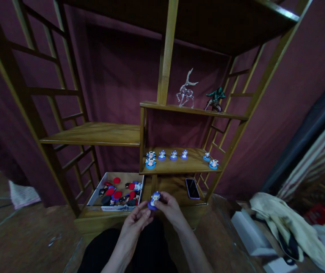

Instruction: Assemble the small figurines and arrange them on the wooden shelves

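Note:
A small purple-and-white figurine [155,197] on a purple round base is held upright in front of me, just over the front edge of the lowest shelf. The thumb and fingers of my right hand [170,209] grip its body from the right. My left hand [137,223] pinches the base from the left. To the left of my hands, an open white box [96,195] holds loose figurines and red and black round bases. On the shelf above stand three similar purple figurines [173,155], with blue-based figurines [150,163] at the left end and others [214,163] at the right.
A phone [192,188] lies on the lowest shelf at the right. A clear deer ornament [186,92] and a dark green figure [215,99] stand on a higher shelf [162,107]. Wooden uprights [168,53] frame the compartments. Cloth [281,223] and a white box [251,233] lie on the floor at right.

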Available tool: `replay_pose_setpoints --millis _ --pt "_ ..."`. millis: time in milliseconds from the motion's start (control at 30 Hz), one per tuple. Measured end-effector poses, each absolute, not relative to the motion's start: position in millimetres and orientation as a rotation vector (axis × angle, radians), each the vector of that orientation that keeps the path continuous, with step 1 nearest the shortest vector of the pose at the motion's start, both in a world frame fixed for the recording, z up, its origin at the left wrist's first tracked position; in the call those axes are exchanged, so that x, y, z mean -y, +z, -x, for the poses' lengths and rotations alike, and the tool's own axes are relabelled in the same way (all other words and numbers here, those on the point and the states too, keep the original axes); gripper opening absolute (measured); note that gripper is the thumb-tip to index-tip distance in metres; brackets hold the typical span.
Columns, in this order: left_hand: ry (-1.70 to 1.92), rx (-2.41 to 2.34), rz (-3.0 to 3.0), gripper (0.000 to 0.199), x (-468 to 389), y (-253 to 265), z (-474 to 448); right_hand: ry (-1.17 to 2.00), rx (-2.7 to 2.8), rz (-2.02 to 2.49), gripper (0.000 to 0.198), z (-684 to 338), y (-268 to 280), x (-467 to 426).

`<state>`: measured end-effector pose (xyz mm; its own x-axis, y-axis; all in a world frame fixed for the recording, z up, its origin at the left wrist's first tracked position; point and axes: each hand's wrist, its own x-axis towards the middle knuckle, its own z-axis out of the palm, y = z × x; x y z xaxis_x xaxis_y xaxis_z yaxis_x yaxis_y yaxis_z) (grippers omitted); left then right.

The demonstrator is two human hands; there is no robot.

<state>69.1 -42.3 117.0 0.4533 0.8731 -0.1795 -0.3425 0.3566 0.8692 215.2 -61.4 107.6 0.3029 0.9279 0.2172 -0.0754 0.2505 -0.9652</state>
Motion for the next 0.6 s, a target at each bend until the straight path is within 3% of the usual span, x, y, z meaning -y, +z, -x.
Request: replay_pose_setpoints --millis 367,600 --pt "0.813 -0.889 -0.789 0.046 22.5 85.5 -38.7 0.476 0.971 1.140 0.037 -301.6 180.1 -5.2" --pt "0.856 -0.904 -0.726 0.038 21.0 76.9 -18.9 0.375 1.156 1.294 0.031 -321.6 178.6 -48.8"
